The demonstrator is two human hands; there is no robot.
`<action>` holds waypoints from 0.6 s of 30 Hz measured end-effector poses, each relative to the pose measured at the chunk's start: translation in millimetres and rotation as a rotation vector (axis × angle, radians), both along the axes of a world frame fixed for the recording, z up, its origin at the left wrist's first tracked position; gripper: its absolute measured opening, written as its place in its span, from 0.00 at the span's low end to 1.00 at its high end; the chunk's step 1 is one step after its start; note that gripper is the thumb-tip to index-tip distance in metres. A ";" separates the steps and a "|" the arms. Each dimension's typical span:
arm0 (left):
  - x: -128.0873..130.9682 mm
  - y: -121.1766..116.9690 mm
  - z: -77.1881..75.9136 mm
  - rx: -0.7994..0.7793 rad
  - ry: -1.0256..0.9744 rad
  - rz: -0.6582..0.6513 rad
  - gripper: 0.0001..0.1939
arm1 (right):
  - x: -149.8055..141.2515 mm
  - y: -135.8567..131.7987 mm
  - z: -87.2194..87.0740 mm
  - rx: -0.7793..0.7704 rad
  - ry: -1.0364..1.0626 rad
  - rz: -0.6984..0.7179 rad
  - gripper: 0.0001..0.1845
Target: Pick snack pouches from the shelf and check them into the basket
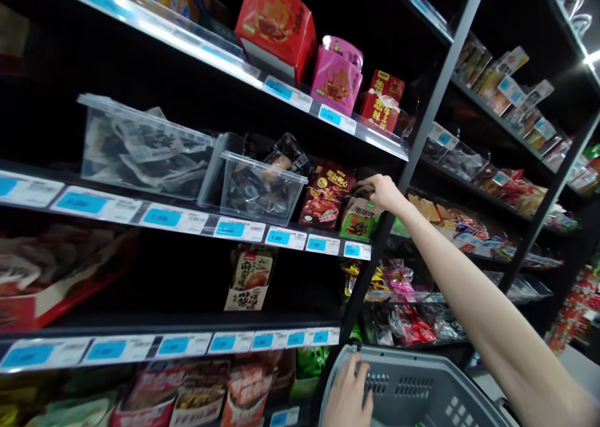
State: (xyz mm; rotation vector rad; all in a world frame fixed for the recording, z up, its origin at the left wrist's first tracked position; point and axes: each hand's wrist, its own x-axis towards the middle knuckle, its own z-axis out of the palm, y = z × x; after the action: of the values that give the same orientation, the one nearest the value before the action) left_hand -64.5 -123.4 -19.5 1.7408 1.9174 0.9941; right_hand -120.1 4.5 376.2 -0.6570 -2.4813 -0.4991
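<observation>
"Where's the right hand (385, 192)?"

"Three o'clock, over the small green-and-cream cardboard box (360, 219) on the black metal shelf (328, 230). Its fingers curl down at the box's open top; tips hidden, so I can't tell whether they grip."

"And the left hand (347, 394)?"

"Five o'clock, on the rim of the grey plastic basket (435, 372), fingers slightly apart. A bit of green shows low inside."

"Other containers?"

"Near centre, a clear plastic tub (262, 195) of dark packets, with a dark-red printed box (327, 195) between it and the green-and-cream one. Toward ten, a longer translucent tub (145, 149) holds pale, dark-printed packets."
</observation>
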 end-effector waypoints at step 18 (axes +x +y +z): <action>1.4 1.4 -11.7 0.034 -0.006 -0.008 0.22 | -8.2 7.2 11.4 -0.036 0.038 0.013 0.12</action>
State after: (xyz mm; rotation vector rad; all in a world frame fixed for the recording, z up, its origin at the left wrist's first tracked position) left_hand -63.2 -122.0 -31.2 1.7601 1.8993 1.0338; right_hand -128.3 11.7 387.6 -0.6587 -2.4625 -0.4336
